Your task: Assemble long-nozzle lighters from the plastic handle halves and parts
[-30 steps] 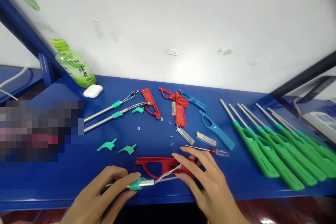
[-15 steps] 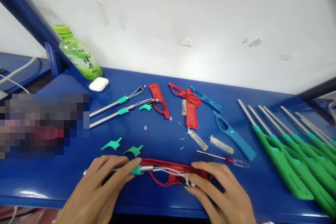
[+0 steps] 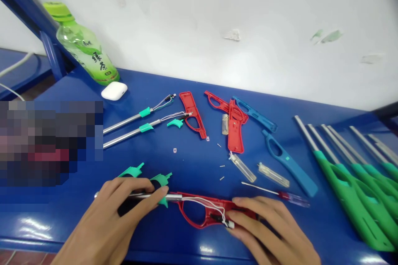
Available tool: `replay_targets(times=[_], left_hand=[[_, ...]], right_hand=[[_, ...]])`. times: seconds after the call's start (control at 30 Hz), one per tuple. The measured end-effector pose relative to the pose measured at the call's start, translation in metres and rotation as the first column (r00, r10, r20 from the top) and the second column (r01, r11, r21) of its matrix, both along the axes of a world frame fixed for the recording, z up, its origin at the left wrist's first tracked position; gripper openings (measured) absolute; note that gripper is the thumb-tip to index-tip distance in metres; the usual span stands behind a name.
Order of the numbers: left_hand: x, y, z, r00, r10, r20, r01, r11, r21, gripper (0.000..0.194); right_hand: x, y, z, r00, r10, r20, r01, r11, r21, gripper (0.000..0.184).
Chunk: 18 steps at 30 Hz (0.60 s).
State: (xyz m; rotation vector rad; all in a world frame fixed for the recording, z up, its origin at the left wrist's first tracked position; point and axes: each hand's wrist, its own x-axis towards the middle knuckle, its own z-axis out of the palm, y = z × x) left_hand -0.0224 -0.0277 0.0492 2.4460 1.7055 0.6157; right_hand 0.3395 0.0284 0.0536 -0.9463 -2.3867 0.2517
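Note:
My left hand [image 3: 124,211] pinches a metal lighter tube [image 3: 174,197] near its green collar [image 3: 163,201]. The tube's inner end lies at the left end of a red lighter handle half [image 3: 229,205], open side up. White wires [image 3: 205,201] run from the tube to a small black igniter [image 3: 217,218] with a white tip, resting in or over the shell. My right hand [image 3: 273,227] grips the handle's right part, fingertips beside the igniter; the far end is hidden under the fingers. Two loose green collar pieces [image 3: 161,179] lie just beyond my left hand.
Behind lie two wired tubes [image 3: 124,134], red shells [image 3: 192,112], blue shells [image 3: 290,161], clear fuel tanks [image 3: 273,174], small screws [image 3: 222,178] and a screwdriver [image 3: 294,198]. Green lighters [image 3: 351,203] line the right side. A tea bottle [image 3: 88,51] and white case [image 3: 114,91] stand back left.
The view has shifted a little. The tube's collar now sits farther left of the red shell's end than before. My right hand keeps its hold with the fingers slightly moved.

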Motion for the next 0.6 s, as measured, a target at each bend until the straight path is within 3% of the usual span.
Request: replay_targets(times=[0.37, 0.6], left_hand=[[0.0005, 0.0059, 0.0034, 0.998, -0.015, 0.058, 0.011, 0.997, 0.07, 0.06], [0.0024, 0.0041, 0.0034, 1.0, -0.008, 0.021, 0.007, 1.0, 0.014, 0.073]], right_hand=[[-0.0057, -0.0012, 0.0041, 0.993, -0.088, -0.085, 0.082, 0.994, -0.077, 0.022], [-0.0061, -0.0037, 0.002, 0.988, -0.121, -0.091, 0.111, 0.988, -0.107, 0.023]])
